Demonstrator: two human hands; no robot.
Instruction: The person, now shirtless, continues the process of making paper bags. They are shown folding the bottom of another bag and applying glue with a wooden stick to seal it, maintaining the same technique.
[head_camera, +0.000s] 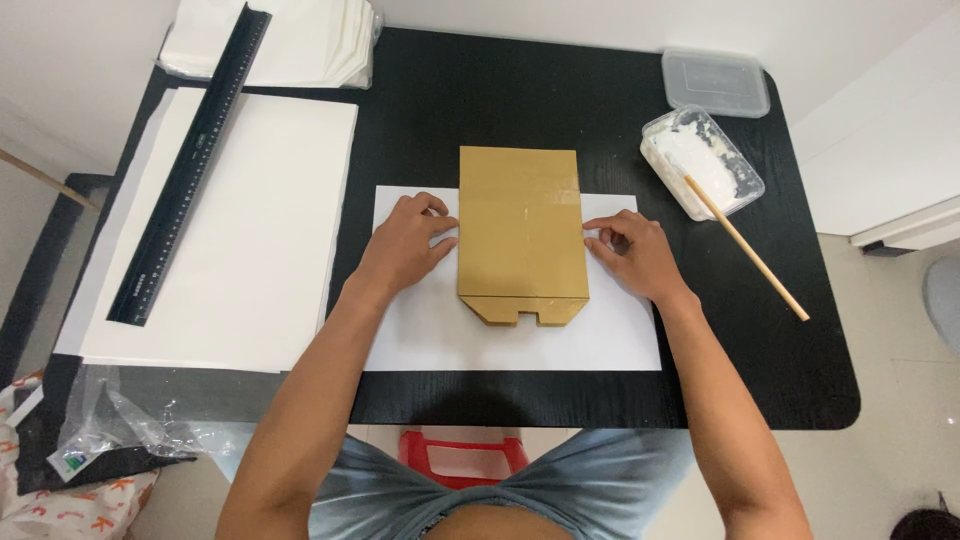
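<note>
evidently both hands pin things flat: the left hand and right hand press curled fingertips beside the gold folded card (grasping nothing), which lies centred on the white sheet, steadying it.

Flat gold paper bag, folded, lying on white sheet, notched flap toward person.

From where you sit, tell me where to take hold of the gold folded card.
Probably take the gold folded card by its two long side edges, one hand from each side. It lies flat on the white sheet, and the left hand and right hand already rest at those edges.
</note>
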